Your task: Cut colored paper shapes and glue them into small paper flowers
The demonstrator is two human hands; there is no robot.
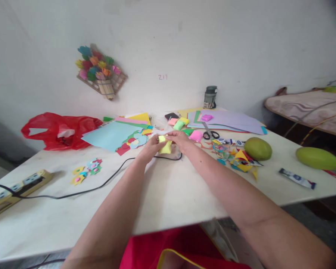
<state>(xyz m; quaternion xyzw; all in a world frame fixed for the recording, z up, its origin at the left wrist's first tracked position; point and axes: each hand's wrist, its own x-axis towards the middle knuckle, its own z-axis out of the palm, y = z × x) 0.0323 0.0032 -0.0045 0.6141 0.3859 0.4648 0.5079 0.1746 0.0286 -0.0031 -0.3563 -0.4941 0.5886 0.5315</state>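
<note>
A pale yellow piece of modelling clay [165,145], perhaps in its wrapper, is held between both hands above the middle of the table. My left hand [151,148] grips its left side with the fingers closed. My right hand [180,139] pinches its upper right part. Just behind the hands lie small clay packs [179,124] in orange, green and yellow, and a pink clay piece [196,135] rests to the right. Paper flower cut-outs [134,141] lie left of the hands. Scissors [211,134] with black handles lie to the right.
A black cable [112,182] runs from the power strip [19,190] towards the hands. Paper scraps [238,158], a glue tube [296,178] and two green fruits [258,148] lie right. Blue paper sheets [109,134] and a red plastic bag [61,130] lie left; finished paper flowers [86,170] sit nearer.
</note>
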